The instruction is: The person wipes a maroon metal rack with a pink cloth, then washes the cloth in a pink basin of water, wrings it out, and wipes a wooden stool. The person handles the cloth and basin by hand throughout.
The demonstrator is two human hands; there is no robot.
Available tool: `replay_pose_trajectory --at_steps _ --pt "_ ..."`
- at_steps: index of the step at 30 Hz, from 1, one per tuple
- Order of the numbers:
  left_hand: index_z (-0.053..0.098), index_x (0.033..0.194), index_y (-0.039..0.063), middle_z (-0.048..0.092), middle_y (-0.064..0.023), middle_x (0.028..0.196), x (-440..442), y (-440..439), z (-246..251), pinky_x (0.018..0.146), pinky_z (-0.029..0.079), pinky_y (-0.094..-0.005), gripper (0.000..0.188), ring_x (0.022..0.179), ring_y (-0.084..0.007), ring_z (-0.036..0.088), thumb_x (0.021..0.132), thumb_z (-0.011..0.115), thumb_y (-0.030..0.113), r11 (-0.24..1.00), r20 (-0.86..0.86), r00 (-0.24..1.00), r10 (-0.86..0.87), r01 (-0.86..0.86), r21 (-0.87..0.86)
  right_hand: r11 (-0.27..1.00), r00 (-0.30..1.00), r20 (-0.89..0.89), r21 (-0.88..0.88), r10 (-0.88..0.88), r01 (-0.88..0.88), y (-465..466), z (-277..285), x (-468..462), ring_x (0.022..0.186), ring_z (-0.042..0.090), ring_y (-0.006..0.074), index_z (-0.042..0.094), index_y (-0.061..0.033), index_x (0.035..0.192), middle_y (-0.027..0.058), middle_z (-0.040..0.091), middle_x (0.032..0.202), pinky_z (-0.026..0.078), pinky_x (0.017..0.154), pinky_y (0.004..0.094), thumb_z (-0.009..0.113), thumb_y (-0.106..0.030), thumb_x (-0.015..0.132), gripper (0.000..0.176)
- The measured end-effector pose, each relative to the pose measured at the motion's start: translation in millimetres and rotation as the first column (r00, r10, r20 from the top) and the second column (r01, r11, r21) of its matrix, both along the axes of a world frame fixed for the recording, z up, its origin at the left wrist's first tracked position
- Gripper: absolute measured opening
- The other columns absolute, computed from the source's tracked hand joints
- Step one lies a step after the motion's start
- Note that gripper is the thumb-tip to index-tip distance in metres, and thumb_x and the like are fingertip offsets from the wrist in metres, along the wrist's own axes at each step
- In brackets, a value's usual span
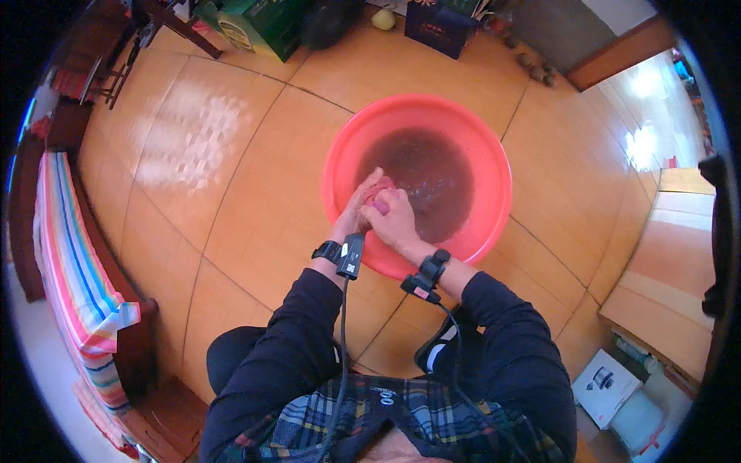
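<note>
A round pink plastic basin (492,173) stands on the tiled floor in front of me, with murky dark water (440,168) in it. Above the water, near the basin's left side, both my hands are together on a small wet pinkish-red cloth (379,186). My left hand (354,209) lies along the cloth's left side, its fingers partly hidden. My right hand (395,219) is closed over the cloth from the right, and a small purplish-pink piece (381,206) shows between its fingers. Each wrist wears a black strap with a cabled device.
A wooden bench with a striped cloth (87,289) runs along the left. Green (260,29) and dark blue (437,29) boxes and a pale round fruit (383,19) are beyond the basin. At right are a wooden surface (666,260) and a white box (605,385).
</note>
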State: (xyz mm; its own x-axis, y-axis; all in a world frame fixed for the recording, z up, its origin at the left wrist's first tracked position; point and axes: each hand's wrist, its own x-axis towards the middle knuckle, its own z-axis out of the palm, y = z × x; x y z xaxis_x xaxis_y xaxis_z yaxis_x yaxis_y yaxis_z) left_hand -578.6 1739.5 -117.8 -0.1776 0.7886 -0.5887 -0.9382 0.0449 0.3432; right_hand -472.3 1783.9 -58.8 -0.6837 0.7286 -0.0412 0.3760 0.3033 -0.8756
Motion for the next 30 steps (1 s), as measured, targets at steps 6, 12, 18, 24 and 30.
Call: replay_pose_trajectory --at_steps 6,12,18,24,30 --pt "0.059 0.11 0.012 0.064 -0.0053 0.106 20.1 17.1 -10.2 0.082 0.053 -0.039 0.025 0.094 -0.0214 0.062 0.092 0.051 0.028 0.964 0.05 0.991 0.124 -0.109 -0.242 0.976 0.998 0.017 0.208 -0.063 0.058 38.2 -27.5 -10.8 0.093 0.053 0.0382 0.061 -0.0015 0.079 0.0196 0.061 0.091 0.045 0.08 0.0459 0.053 -0.027 0.084 0.027" --pt "0.049 0.124 0.014 0.054 -0.0084 0.123 15.5 18.3 5.0 0.091 0.047 -0.0483 0.038 0.11 -0.0257 0.054 0.09 0.053 0.031 0.896 -0.227 0.969 0.101 -0.187 -0.402 0.992 0.934 0.352 0.126 -0.064 0.02 100.2 -68.3 20.9 0.097 0.052 0.039 0.063 -0.0041 0.083 0.0198 0.06 0.093 0.043 0.085 0.0464 0.053 -0.03 0.082 0.027" --pt "0.042 0.128 0.017 0.049 -0.0105 0.125 19.6 5.8 4.3 0.08 0.048 -0.0535 0.045 0.105 -0.0327 0.051 0.087 0.059 0.022 0.819 -0.291 0.953 -0.089 -0.096 -0.565 0.997 0.819 0.571 0.068 -0.061 0.027 97.4 -75.9 33.7 0.114 0.044 0.0486 0.053 -0.012 0.12 0.0219 0.047 0.127 0.039 0.096 0.0525 0.058 -0.04 0.08 0.049" --pt "0.048 0.1 0.013 0.052 -0.0057 0.1 19.9 0.7 -1.3 0.071 0.049 -0.0448 0.023 0.091 -0.0244 0.052 0.083 0.057 0.002 0.805 -0.381 0.89 -0.249 -0.029 -0.592 0.977 0.922 0.378 -0.215 0.086 -0.003 83.6 -115.1 25.9 0.096 0.061 0.035 0.064 -0.002 0.1 0.0206 0.065 0.099 0.047 0.085 0.0411 0.061 -0.028 0.076 0.036" --pt "0.05 0.088 0.011 0.054 -0.0051 0.087 -5.9 -8.9 -3.6 0.07 0.049 -0.0395 0.017 0.084 -0.0192 0.053 0.079 0.053 -0.003 0.821 -0.555 0.781 -0.286 -0.099 -0.563 0.954 0.97 0.214 0.296 -0.112 0.045 142.0 -154.9 68.3 0.062 0.058 0.0258 0.06 0.0017 0.081 0.0158 0.06 0.071 0.047 0.06 0.0387 0.048 -0.016 0.081 0.021"
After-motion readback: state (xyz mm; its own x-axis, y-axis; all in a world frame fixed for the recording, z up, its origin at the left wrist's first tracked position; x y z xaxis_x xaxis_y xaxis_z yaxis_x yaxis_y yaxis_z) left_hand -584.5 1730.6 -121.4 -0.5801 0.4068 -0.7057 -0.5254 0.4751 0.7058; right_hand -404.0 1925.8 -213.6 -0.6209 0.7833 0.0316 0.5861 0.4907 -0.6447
